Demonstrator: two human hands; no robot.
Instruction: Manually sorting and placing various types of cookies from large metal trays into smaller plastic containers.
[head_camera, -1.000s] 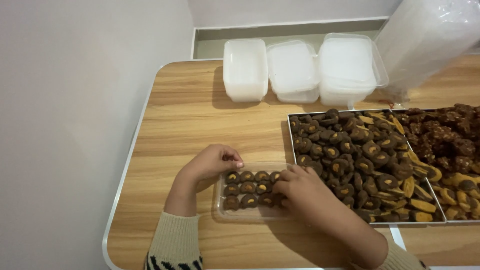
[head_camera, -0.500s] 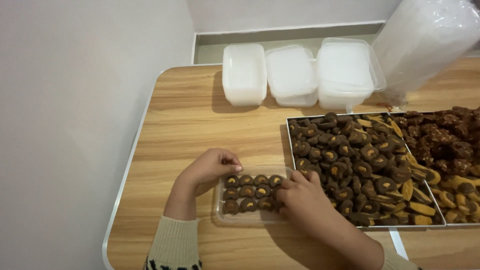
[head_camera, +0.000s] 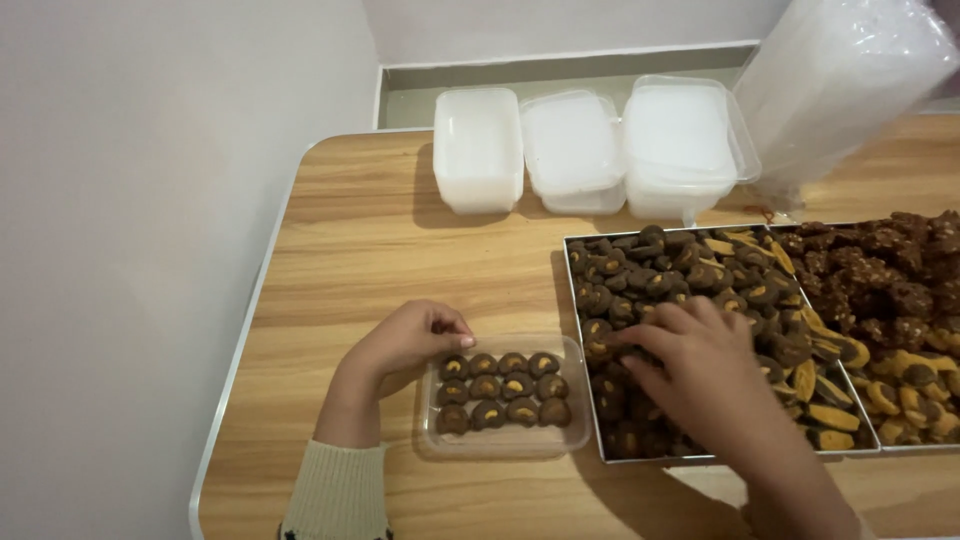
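Since a moment ago my right hand has left the small clear plastic box for the metal tray of dark nut-topped cookies, fingers loosely spread. My left hand curls against the box's left rim; twelve cookies fill it in three rows. Bare wooden tabletop lies beyond.

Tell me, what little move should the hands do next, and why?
Probably the right hand should pinch one cookie from the tray and carry it to the box. Its fingers already rest on the pile, seemingly holding nothing yet. The left hand steadies the box, which holds three rows of four, with some room at its right side.
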